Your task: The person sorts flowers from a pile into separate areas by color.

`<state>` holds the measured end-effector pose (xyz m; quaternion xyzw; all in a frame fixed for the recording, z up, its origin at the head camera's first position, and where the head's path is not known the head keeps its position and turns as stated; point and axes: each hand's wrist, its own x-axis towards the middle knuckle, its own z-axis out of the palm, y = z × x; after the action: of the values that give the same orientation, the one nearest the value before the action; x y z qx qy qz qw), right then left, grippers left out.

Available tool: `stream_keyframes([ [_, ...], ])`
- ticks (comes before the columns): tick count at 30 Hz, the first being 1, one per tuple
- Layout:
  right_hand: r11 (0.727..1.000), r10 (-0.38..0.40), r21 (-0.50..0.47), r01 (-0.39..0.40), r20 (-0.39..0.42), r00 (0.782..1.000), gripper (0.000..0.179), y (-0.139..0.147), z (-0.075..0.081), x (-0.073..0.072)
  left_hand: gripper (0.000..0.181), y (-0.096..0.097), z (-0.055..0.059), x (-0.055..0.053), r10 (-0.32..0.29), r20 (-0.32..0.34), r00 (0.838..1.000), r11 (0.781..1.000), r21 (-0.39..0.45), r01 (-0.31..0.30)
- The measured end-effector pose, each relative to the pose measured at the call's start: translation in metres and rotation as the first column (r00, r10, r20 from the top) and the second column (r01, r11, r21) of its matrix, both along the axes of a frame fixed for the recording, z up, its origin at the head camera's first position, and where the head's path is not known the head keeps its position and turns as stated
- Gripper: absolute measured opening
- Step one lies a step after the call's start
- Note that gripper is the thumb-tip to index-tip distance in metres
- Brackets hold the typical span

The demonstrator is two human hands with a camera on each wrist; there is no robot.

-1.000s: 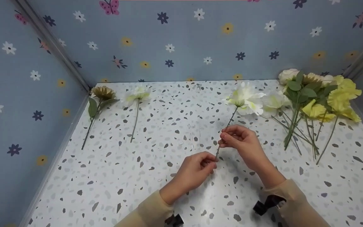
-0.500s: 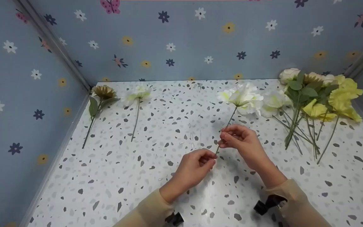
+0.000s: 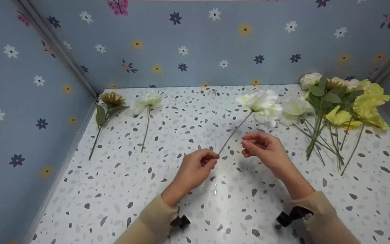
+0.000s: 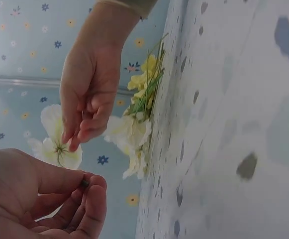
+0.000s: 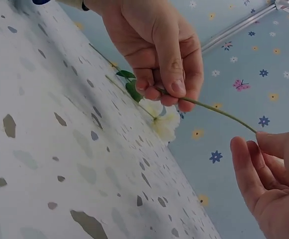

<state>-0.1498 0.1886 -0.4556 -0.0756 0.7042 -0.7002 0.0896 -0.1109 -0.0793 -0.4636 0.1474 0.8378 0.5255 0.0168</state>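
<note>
My left hand (image 3: 193, 169) pinches the lower end of a thin green stem between thumb and fingers. The stem slants up and right to a large white artificial flower (image 3: 262, 103) with yellow-green at its base. In the left wrist view the cut stem end (image 4: 85, 183) pokes out at the fingertips. Just right of the stem is my right hand (image 3: 267, 150), its fingers loosely bent and holding nothing. From the right wrist view, the green stem (image 5: 219, 110) passes from the left fingers toward the right fingertips, which overlap its far end.
On the speckled table (image 3: 113, 189), a brown-gold flower (image 3: 111, 99) with leaves and a pale white flower (image 3: 149, 100) lie apart at the left. A pile of white and yellow flowers (image 3: 369, 101) is heaped at the back right. Patterned blue panels (image 3: 201, 40) enclose the table.
My left hand has moved left and up, carrying the stem end, so the stem tilts more. The right fingers have let go of the stem and shifted slightly right.
</note>
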Motion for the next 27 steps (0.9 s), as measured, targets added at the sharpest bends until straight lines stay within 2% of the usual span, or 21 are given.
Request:
stream_keyframes([
  [5,0.981,-0.068,0.178,0.076,-0.051,0.996,0.031,0.026,0.010,-0.010,0.014,-0.035,0.010,-0.020,0.123,0.012,0.992,0.992,-0.003,-0.123],
  [9,0.944,-0.150,0.286,0.167,-0.081,0.985,0.035,0.056,0.018,-0.017,0.013,-0.068,0.019,-0.032,0.243,-0.001,0.970,0.970,0.002,-0.243],
  [14,0.890,-0.251,0.367,0.270,-0.099,0.963,0.042,0.102,0.021,-0.025,0.013,-0.108,0.020,-0.045,0.385,-0.035,0.922,0.922,-0.023,-0.386],
  [19,0.830,-0.378,0.424,0.362,-0.051,0.925,0.043,0.148,0.020,-0.027,0.016,-0.141,0.005,-0.058,0.496,0.000,0.868,0.868,-0.026,-0.496],
  [22,0.754,-0.446,0.513,0.410,-0.058,0.893,0.042,0.173,0.018,-0.024,0.018,-0.156,-0.005,-0.062,0.541,0.017,0.841,0.841,-0.044,-0.540],
  [25,0.643,-0.495,0.623,0.446,-0.107,0.862,0.046,0.196,0.013,-0.020,0.019,-0.167,-0.013,-0.063,0.570,0.016,0.822,0.819,-0.096,-0.566],
  [27,0.556,-0.540,0.688,0.466,-0.127,0.832,0.050,0.209,0.009,-0.017,0.021,-0.172,-0.016,-0.063,0.580,0.018,0.815,0.807,-0.153,-0.571],
])
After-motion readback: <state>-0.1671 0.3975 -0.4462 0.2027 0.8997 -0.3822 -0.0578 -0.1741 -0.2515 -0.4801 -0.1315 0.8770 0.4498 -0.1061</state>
